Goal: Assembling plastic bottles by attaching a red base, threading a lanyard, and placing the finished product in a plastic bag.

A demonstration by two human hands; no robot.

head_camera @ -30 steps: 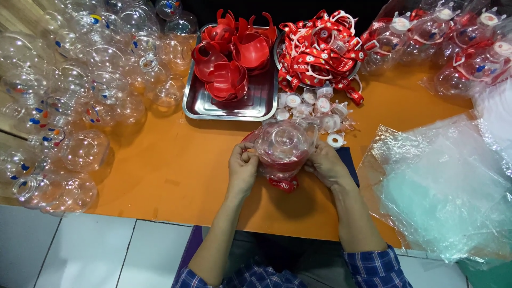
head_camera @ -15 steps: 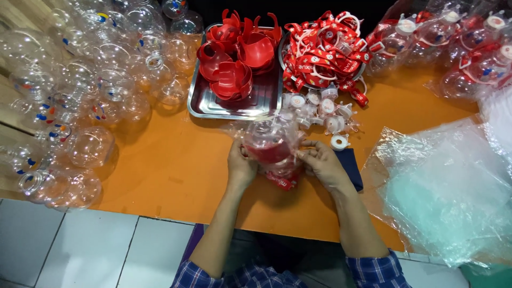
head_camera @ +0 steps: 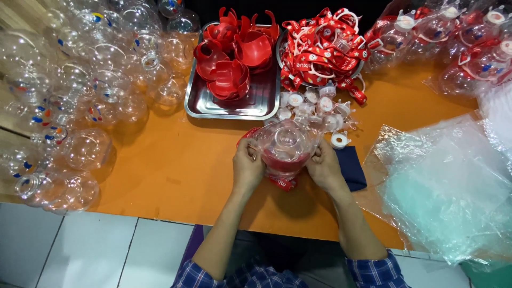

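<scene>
**Both hands clasp a clear bottle at the near edge of the table**

The left hand [head_camera: 247,168] and right hand [head_camera: 324,168] press in from either side on a clear bottle [head_camera: 284,146] with a red base, fingers curled around it. It sits over the orange table [head_camera: 170,170], near the middle. Just beyond lie small white caps [head_camera: 314,104]; farther off, a metal tray [head_camera: 256,106] of red holders [head_camera: 229,77]. Clear bags [head_camera: 448,186] lie right, empty bottles [head_camera: 80,96] left.
</scene>
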